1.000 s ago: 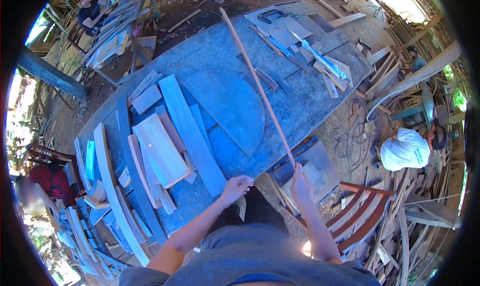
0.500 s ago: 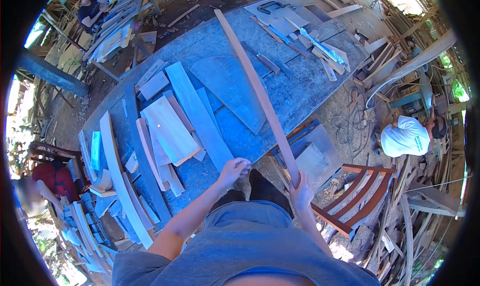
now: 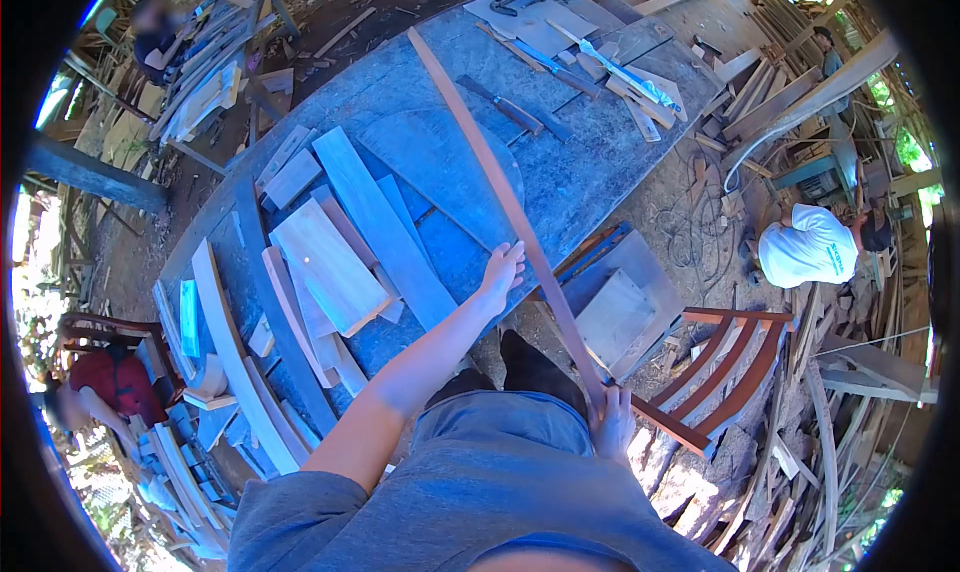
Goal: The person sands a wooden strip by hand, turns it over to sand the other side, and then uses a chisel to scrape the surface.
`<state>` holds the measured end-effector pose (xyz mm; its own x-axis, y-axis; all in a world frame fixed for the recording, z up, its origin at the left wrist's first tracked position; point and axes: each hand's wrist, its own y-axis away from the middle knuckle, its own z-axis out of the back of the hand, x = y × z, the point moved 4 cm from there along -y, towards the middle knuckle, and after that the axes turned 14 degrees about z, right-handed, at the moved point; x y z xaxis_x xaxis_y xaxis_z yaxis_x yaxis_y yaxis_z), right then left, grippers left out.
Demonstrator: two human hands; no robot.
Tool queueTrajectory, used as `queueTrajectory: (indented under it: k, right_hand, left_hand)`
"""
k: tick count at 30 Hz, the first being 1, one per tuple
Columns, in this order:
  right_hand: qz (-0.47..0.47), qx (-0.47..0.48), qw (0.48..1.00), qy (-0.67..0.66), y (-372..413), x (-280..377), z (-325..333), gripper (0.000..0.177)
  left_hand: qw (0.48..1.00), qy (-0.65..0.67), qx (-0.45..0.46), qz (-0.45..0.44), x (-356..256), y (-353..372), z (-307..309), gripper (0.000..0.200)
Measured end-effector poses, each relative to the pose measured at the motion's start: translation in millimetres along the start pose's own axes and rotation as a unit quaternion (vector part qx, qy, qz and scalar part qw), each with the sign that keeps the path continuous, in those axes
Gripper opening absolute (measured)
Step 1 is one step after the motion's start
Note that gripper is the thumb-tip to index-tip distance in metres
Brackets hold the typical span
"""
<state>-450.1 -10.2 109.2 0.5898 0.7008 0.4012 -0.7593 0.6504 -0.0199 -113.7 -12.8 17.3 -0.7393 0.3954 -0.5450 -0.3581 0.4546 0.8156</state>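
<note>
A long, narrow wooden strip [image 3: 478, 152] slants over the worktable, its far end above the tabletop and its near end by my right side. My right hand [image 3: 612, 422] is closed around that near end. My left hand [image 3: 504, 268] reaches forward beside the strip's left edge, fingers loosely extended and nothing seen in them. Left of this hand, a wide pale board [image 3: 380, 222] lies on the table [image 3: 590, 162], with a thick light wood block [image 3: 330, 267] farther left.
Chisel-like tools [image 3: 515, 110] and a C-clamp [image 3: 515, 4] lie toward the table's far side. At right stands a reddish slatted chair part [image 3: 725, 377]. A person in a white shirt [image 3: 808, 247] works beyond it; a person in red [image 3: 118, 382] bends at left.
My left hand has moved forward and right, from the pale board's end to the strip, its fingers loosening. My right hand has drawn the strip's near end slightly back toward me.
</note>
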Motion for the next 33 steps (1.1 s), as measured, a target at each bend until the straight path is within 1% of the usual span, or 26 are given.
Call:
queueTrajectory:
  k: [1,2,3,5,7,8,9,10,11,12,13,15,16,17,19,21,23,24,25,26,27,28,29,30,31,33]
  right_hand:
    - [-0.011,0.029,0.999,0.019,9.6,-4.2,-0.3,0.031]
    - [-0.009,0.03,0.999,0.02,20.2,-9.4,-3.1,0.031]
    - [-0.013,0.031,0.999,0.029,30.3,-16.3,-9.0,0.031]
    - [-0.013,0.027,0.998,0.047,40.2,-30.7,-17.0,0.032]
    - [-0.031,-0.026,0.999,-0.001,48.5,-42.7,-21.0,0.033]
    - [0.003,-0.081,0.996,0.041,51.0,-46.9,-20.4,0.043]
    - [0.003,-0.078,0.996,0.042,44.8,-44.0,-11.5,0.043]
    - [-0.026,-0.056,0.998,0.028,31.0,-34.6,1.9,0.053]
    - [-0.057,-0.038,0.998,0.014,20.8,-29.5,6.5,0.063]
    - [-0.038,-0.015,0.999,-0.006,17.9,-32.6,4.5,0.061]
    - [-0.042,-0.015,0.999,-0.005,20.1,-32.6,3.4,0.061]
    - [-0.022,-0.035,0.999,-0.012,16.1,-31.6,0.3,0.043]
    - [-0.031,-0.024,0.999,0.001,15.4,-30.8,1.2,0.04]
    - [-0.022,-0.026,0.999,0.003,15.7,-30.7,0.3,0.04]
    - [-0.094,0.013,0.995,0.011,24.5,-39.4,-6.8,0.043]
    - [-0.086,0.008,0.996,-0.001,35.7,-49.4,-15.7,0.043]
    - [-0.076,-0.012,0.997,-0.009,35.6,-63.5,-23.9,0.044]
    - [-0.06,-0.015,0.998,-0.016,37.3,-69.2,-26.3,0.047]
    - [-0.046,-0.016,0.999,-0.024,39.4,-75.1,-28.8,0.051]
    - [-0.032,-0.013,0.999,-0.032,29.0,-65.6,-20.0,0.055]
    - [-0.032,-0.013,0.999,-0.033,20.1,-59.6,-9.3,0.055]
    - [-0.016,0.0,1.0,-0.02,13.7,-52.9,3.1,0.056]
    - [-0.001,0.014,1.0,-0.009,10.1,-42.9,13.8,0.058]
    - [-0.012,0.04,0.999,-0.008,13.3,-50.7,8.4,0.055]
    - [-0.015,0.042,0.999,-0.009,15.9,-61.2,-2.7,0.055]
    - [-0.035,0.037,0.998,0.028,25.2,-82.0,-22.4,0.048]
  left_hand:
    - [0.999,0.036,0.024,0.019,-4.3,-4.0,-8.4,0.042]
    - [0.996,0.071,0.047,0.037,-6.4,-6.0,-15.1,0.039]
    - [0.996,0.073,0.047,0.036,-8.3,-6.0,-19.8,0.039]
    - [0.988,0.103,0.065,0.093,-12.5,-8.7,-37.3,0.03]
    - [0.985,0.141,0.069,0.072,-15.5,-11.6,-53.2,0.026]
    - [0.977,0.177,0.101,0.063,-18.8,-10.6,-57.1,0.024]
    - [0.967,0.211,0.13,0.056,-20.4,-7.3,-56.4,0.022]
    - [0.968,0.209,0.127,0.058,-22.8,-1.5,-53.4,0.022]
    - [0.967,0.201,0.154,0.031,-31.5,6.5,-53.5,0.023]
    - [0.964,0.193,0.183,0.006,-36.8,10.5,-54.5,0.024]
    - [0.964,0.191,0.184,0.009,-29.3,4.2,-51.7,0.024]
    - [0.956,0.229,0.179,0.021,-7.0,-21.0,-42.1,0.028]
    - [0.96,0.223,0.166,0.034,4.1,-35.0,-38.9,0.029]
    - [0.959,0.229,0.167,0.027,5.0,-35.4,-39.9,0.029]
    - [0.958,0.23,0.168,0.045,7.7,-34.5,-41.3,0.028]
    - [0.959,0.22,0.175,0.03,8.1,-33.3,-40.9,0.03]
    - [0.954,0.239,0.169,0.066,12.3,-44.1,-42.6,0.03]
    - [0.955,0.254,0.133,0.074,10.9,-43.2,-43.3,0.026]
    - [0.955,0.252,0.139,0.066,2.3,-45.6,-45.5,0.026]
    - [0.962,0.248,0.102,0.043,-4.8,-47.1,-41.6,0.024]
    - [0.967,0.244,0.061,0.025,-6.1,-46.7,-36.9,0.022]
    - [0.969,0.242,0.046,0.009,-8.4,-48.9,-35.9,0.026]
    - [0.969,0.241,0.042,0.015,-12.6,-46.6,-39.2,0.026]
    - [0.971,0.236,0.005,0.031,-16.9,-47.0,-41.8,0.03]
    - [0.971,0.231,-0.031,0.047,-19.8,-46.3,-43.1,0.035]
    - [0.968,0.246,-0.018,0.036,-24.6,-36.6,-48.6,0.039]
